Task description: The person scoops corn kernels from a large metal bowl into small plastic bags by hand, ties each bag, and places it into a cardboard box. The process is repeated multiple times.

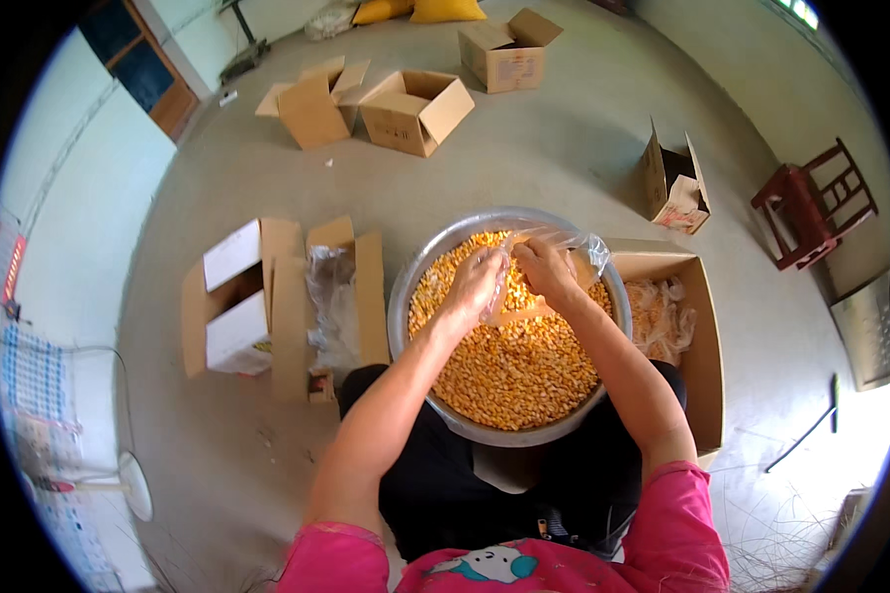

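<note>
A large round metal basin (401, 326) full of yellow corn kernels (509, 381) stands in front of me, between my legs. My left hand (477, 279) grips a clear plastic bag (581, 243) on its left side, over the corn. My right hand (546, 267) is closed on the same bag at its right. The bag's lower part lies over the kernels; how much corn is inside it I cannot tell. To the right, partly behind the basin, a long cardboard box (702, 361) holds filled clear bags (658, 314).
Open boxes (237, 331), (287, 301) stand at my left, one with clear plastic (331, 296). Other boxes (415, 114) are farther back, with yellow sacks (445, 10) behind. A wooden chair (796, 203) is at the right wall, a fan stand (133, 489) at far left.
</note>
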Action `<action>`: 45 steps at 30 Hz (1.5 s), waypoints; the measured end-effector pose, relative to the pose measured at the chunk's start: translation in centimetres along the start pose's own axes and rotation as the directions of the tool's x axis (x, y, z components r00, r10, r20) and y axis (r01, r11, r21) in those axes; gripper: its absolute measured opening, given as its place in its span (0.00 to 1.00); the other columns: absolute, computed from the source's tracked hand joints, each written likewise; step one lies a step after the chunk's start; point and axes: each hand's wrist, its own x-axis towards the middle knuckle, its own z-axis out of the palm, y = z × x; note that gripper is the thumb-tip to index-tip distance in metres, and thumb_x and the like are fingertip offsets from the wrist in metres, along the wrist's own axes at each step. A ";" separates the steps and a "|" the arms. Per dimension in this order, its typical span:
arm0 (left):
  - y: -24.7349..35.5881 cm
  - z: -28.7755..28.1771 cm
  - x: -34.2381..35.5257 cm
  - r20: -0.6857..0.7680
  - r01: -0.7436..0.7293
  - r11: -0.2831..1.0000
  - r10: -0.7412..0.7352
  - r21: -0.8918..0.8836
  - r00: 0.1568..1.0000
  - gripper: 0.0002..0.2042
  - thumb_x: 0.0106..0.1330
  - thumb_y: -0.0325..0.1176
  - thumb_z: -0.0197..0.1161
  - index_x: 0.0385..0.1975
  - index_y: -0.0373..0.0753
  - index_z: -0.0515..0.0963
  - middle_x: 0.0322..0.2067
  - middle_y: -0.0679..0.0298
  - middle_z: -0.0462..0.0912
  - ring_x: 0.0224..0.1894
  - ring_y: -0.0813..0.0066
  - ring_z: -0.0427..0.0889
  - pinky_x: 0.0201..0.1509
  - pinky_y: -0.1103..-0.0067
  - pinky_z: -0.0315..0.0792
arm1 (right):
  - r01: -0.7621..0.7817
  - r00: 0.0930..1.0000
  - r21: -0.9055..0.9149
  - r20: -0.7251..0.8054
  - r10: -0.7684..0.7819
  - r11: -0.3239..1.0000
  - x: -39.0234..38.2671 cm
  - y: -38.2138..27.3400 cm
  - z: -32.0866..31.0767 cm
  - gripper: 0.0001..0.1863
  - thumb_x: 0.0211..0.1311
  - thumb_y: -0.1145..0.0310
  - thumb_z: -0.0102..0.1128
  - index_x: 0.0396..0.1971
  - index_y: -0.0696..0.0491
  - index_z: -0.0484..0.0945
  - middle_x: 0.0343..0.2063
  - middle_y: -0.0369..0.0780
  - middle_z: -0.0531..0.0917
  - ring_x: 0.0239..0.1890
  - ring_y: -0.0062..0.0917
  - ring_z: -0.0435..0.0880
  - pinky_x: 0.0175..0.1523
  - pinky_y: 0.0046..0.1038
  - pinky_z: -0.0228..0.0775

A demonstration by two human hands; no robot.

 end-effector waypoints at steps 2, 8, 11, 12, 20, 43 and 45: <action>-0.2 -0.5 0.1 0.012 -0.013 1.000 0.013 -0.005 1.000 0.10 0.72 0.38 0.46 0.32 0.43 0.72 0.18 0.76 0.66 0.16 0.88 0.62 0.15 0.87 0.57 | 0.096 0.994 -0.047 -0.053 -0.098 0.994 -0.3 -0.6 0.0 0.22 0.62 0.55 0.49 0.46 0.56 0.78 0.35 0.48 0.83 0.40 0.36 0.82 0.46 0.35 0.70; -0.5 0.2 0.2 -0.028 0.013 0.999 -0.014 -0.034 0.999 0.10 0.72 0.37 0.47 0.34 0.41 0.73 0.18 0.76 0.66 0.16 0.88 0.63 0.14 0.86 0.58 | 0.283 0.949 -0.205 -0.083 -0.304 0.937 0.7 1.9 0.3 0.23 0.63 0.55 0.47 0.49 0.57 0.75 0.43 0.52 0.81 0.49 0.43 0.79 0.55 0.40 0.67; -1.2 -1.6 1.1 -0.031 -0.053 0.996 0.051 -0.067 0.998 0.09 0.71 0.38 0.48 0.34 0.42 0.74 0.19 0.74 0.68 0.16 0.88 0.65 0.14 0.84 0.59 | 0.389 0.919 -0.090 -0.029 -0.393 0.917 -1.2 0.0 -0.2 0.18 0.64 0.58 0.49 0.40 0.57 0.80 0.33 0.49 0.83 0.36 0.40 0.82 0.43 0.36 0.72; -1.4 -1.6 1.3 -0.026 -0.055 0.994 0.053 -0.099 0.998 0.09 0.71 0.38 0.49 0.34 0.42 0.74 0.20 0.74 0.69 0.16 0.87 0.65 0.14 0.84 0.59 | 0.430 0.902 -0.057 -0.007 -0.431 0.901 -2.1 -0.6 -0.6 0.17 0.64 0.59 0.50 0.38 0.57 0.81 0.30 0.48 0.84 0.32 0.39 0.83 0.40 0.35 0.73; -0.5 -1.6 0.8 -0.161 0.030 0.997 -0.042 -0.074 0.986 0.10 0.69 0.39 0.52 0.35 0.40 0.75 0.31 0.69 0.75 0.32 0.83 0.72 0.33 0.83 0.68 | 0.610 0.703 -0.063 0.503 -0.503 0.790 -7.4 -0.8 0.7 0.17 0.59 0.60 0.55 0.20 0.58 0.79 0.19 0.44 0.83 0.23 0.36 0.82 0.34 0.35 0.73; -0.4 -0.9 0.8 -0.092 0.034 0.998 -0.030 0.044 0.995 0.10 0.69 0.40 0.50 0.33 0.42 0.74 0.31 0.71 0.72 0.32 0.85 0.69 0.31 0.84 0.65 | 0.711 0.703 -0.397 0.426 -0.569 0.581 -11.5 7.8 9.9 0.15 0.61 0.56 0.50 0.34 0.54 0.73 0.32 0.45 0.77 0.35 0.39 0.80 0.36 0.43 0.70; -0.5 -0.9 0.8 -0.088 0.035 0.998 -0.031 0.046 0.996 0.10 0.69 0.39 0.50 0.33 0.42 0.74 0.31 0.71 0.72 0.32 0.85 0.69 0.31 0.84 0.65 | 0.680 0.728 -0.398 0.468 -0.501 0.616 -11.5 7.5 9.8 0.14 0.62 0.57 0.50 0.33 0.54 0.72 0.28 0.46 0.79 0.30 0.42 0.81 0.33 0.44 0.71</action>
